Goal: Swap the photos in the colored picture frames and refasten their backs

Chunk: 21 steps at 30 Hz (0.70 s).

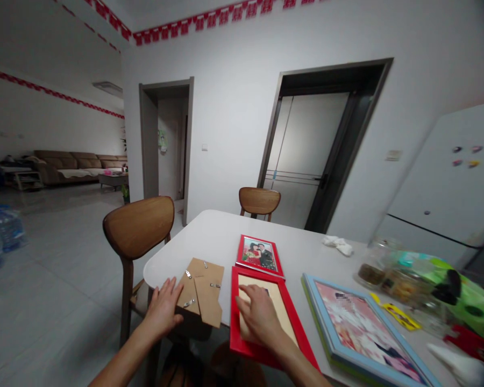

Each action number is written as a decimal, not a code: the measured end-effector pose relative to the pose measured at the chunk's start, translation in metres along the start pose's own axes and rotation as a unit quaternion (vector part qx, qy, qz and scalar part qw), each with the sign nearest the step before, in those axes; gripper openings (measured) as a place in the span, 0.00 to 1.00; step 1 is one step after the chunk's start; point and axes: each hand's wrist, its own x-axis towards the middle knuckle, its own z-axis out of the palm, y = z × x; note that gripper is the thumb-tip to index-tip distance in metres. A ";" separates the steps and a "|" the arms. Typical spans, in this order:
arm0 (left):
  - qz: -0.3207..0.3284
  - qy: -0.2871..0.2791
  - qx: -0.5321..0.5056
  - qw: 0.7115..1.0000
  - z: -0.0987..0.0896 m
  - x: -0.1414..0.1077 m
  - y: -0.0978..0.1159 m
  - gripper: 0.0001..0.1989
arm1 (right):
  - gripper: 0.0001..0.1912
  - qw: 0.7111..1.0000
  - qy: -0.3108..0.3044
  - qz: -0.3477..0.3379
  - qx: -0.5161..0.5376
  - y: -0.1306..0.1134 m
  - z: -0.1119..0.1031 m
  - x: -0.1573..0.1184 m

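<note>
The left hand lies against the near edge of a kraft cardboard backing board, its fingers spread and nothing pinched. The board sits flat on the white counter, just ahead of those fingers, with small metal turn clips and a fold-out easel stand on its upper face. The right hand rests inside an open red picture frame, its fingers close together but not pinching, pressing down on a cream mat that fills the frame.

Between the two sets of fingers, the board and the frame lie almost side by side. Beyond the right fingers is a finished red-framed couple's photo, and further right a blue frame lies on its back. Past that stand glass jars.

Broad, even pressure from the flat fingers seems the better way to handle the mat; it should lie square in the frame without creasing, and pressing at one corner could lift the far side.
</note>
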 end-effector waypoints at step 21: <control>0.124 -0.041 -0.148 0.980 0.008 -0.028 0.134 0.27 | 0.20 0.987 -0.066 0.031 0.146 0.059 -0.057 -0.049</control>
